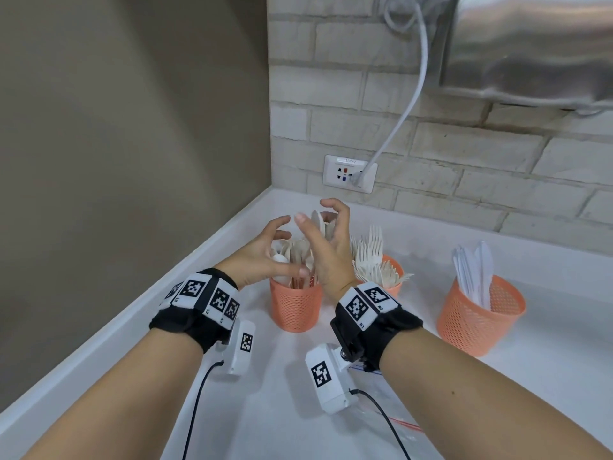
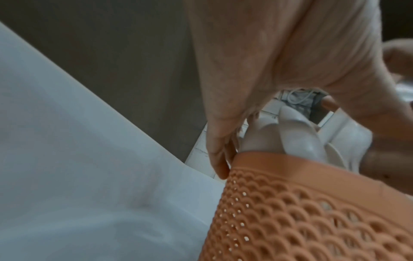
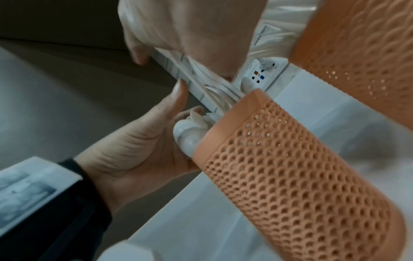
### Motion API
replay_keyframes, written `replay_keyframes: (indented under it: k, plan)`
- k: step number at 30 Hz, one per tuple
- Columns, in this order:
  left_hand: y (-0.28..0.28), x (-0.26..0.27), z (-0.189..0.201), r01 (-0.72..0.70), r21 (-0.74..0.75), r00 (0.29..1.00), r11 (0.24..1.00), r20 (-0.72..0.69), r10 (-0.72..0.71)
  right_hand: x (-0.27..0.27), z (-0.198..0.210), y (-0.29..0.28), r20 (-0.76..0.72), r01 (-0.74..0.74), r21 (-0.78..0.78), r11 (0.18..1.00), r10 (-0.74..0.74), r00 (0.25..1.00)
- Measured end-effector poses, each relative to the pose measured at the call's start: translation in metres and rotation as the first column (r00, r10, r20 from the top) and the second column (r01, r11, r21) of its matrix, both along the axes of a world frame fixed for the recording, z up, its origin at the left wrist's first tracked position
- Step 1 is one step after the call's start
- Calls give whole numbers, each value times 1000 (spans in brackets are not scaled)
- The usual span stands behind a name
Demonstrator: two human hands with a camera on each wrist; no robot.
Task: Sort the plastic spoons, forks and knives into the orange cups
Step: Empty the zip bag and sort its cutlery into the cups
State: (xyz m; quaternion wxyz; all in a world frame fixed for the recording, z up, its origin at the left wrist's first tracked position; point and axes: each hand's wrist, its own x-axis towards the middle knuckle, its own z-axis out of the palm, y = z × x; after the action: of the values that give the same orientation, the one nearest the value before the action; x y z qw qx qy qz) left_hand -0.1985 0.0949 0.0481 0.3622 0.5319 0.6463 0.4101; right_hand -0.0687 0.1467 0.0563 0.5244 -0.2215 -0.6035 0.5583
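Observation:
Three orange mesh cups stand on the white counter. The left cup (image 1: 295, 310) (image 2: 312, 211) (image 3: 301, 176) holds white spoons (image 1: 298, 250) (image 2: 297, 134) (image 3: 190, 130). Forks (image 1: 368, 257) fill the middle cup (image 1: 394, 272) (image 3: 357, 53), and knives (image 1: 474, 270) stand in the right cup (image 1: 477, 320). Both hands cup the spoon bunch above the left cup. My left hand (image 1: 292, 247) (image 3: 145, 150) has loosely curved fingers (image 2: 219, 141) at the rim, its palm against the spoon bowls. My right hand (image 1: 315, 210) (image 3: 190, 26) arches over the spoon tops with spread fingers, gripping nothing.
A clear zip bag (image 1: 381, 393) lies on the counter under my right wrist. The wall outlet (image 1: 350, 174) with a white cord (image 1: 408, 104) sits behind the cups. A steel appliance (image 1: 530, 44) hangs at upper right. A grey wall (image 1: 132, 127) borders the counter's left edge.

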Motion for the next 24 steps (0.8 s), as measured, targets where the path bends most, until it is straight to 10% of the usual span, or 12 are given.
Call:
replay_keyframes:
  k: [4, 11, 21, 24]
  plan:
    - [0, 3, 1, -24, 1, 1000, 1000, -20, 24, 2, 0, 2, 201, 74, 98, 992, -93, 975]
    - [-5, 7, 3, 14, -19, 1000, 1000, 0, -14, 15, 13, 2, 335, -165, -124, 978, 198, 921]
    - [-6, 5, 0, 16, -47, 1000, 999, 7, -15, 6, 15, -5, 282, 88, 408, 909, -217, 934]
    - [-5, 5, -2, 2, -33, 1000, 999, -7, -2, 4, 9, -4, 535, 28, 559, 829, -386, 752]
